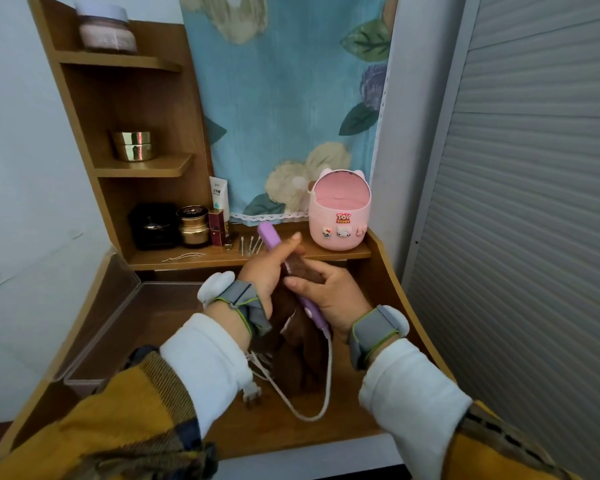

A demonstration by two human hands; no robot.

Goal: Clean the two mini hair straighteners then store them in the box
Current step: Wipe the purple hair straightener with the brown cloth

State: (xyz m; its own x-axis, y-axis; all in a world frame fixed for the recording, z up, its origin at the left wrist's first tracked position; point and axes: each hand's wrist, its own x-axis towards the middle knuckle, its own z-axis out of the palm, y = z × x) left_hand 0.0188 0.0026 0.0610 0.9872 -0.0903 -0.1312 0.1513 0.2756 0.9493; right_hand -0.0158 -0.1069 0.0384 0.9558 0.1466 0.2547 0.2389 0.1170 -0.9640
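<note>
A purple mini hair straightener (269,236) is held tilted above the wooden desk, tip toward the back shelf. My left hand (265,273) grips its middle, with the index finger stretched along it. My right hand (331,296) pinches a brown cloth (297,344) against the straightener, whose handle end lies across the palm. The cloth hangs down to the desk. Its white cord (328,372) loops down to a plug (252,393) near my left sleeve. A clear plastic box (142,327) stands open at the left, lid (118,282) raised. I see no second straightener.
A pink bin (340,213) with stickers stands on the low shelf at the right. Several cotton swabs (250,244), cosmetic jars (192,225) and a tube (219,195) sit on that shelf. A floral curtain hangs behind; a grey shutter (516,202) is on the right.
</note>
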